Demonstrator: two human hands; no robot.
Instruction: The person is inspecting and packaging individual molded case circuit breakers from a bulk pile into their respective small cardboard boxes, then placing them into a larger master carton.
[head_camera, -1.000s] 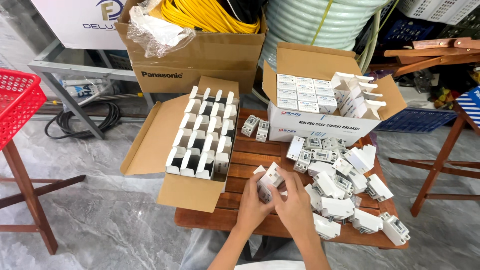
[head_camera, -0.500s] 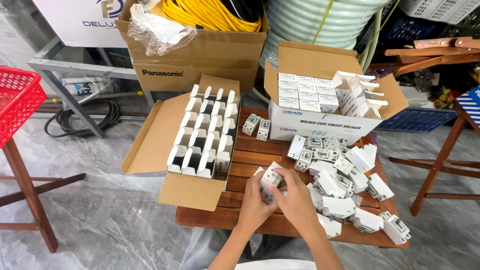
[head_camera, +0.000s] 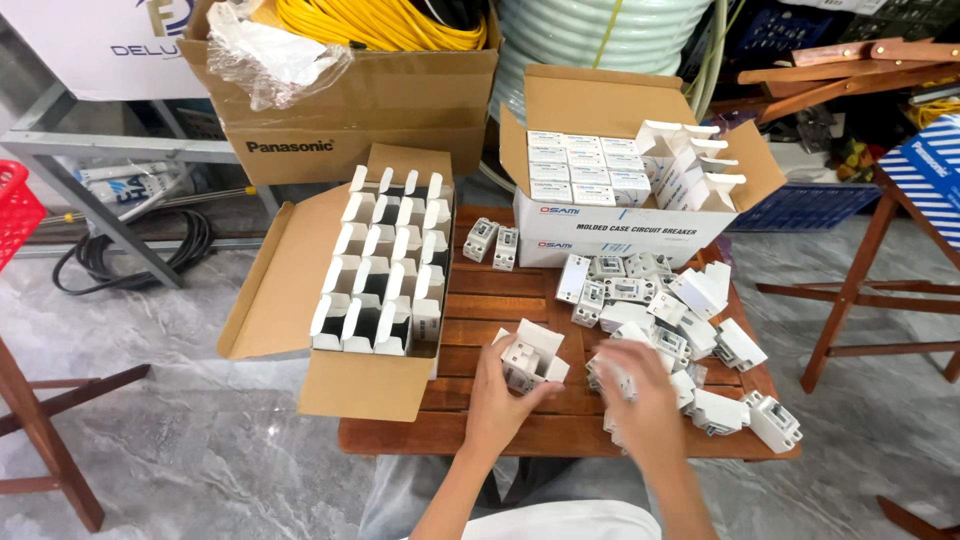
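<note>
My left hand (head_camera: 498, 398) holds a small white carton (head_camera: 531, 357) with its flaps open, above the front of a small wooden slatted table (head_camera: 500, 300). My right hand (head_camera: 640, 395) is blurred and rests on a heap of loose white circuit breakers (head_camera: 665, 320) at the table's right side; whether it grips one I cannot tell. An open cardboard box (head_camera: 372, 270) at the left holds rows of small open white cartons. A second open box (head_camera: 625, 180) behind the heap holds closed white cartons and open ones.
Two loose breakers (head_camera: 493, 243) stand at the table's back. A big cardboard box with yellow cable (head_camera: 360, 70) sits behind. A red basket (head_camera: 15, 210) is at the far left, black cable (head_camera: 120, 250) on the floor, and wooden folding legs (head_camera: 860, 280) at the right.
My right hand has left the small carton and moved right onto the heap of breakers. My left hand still holds the carton. The camera view is closer now.
</note>
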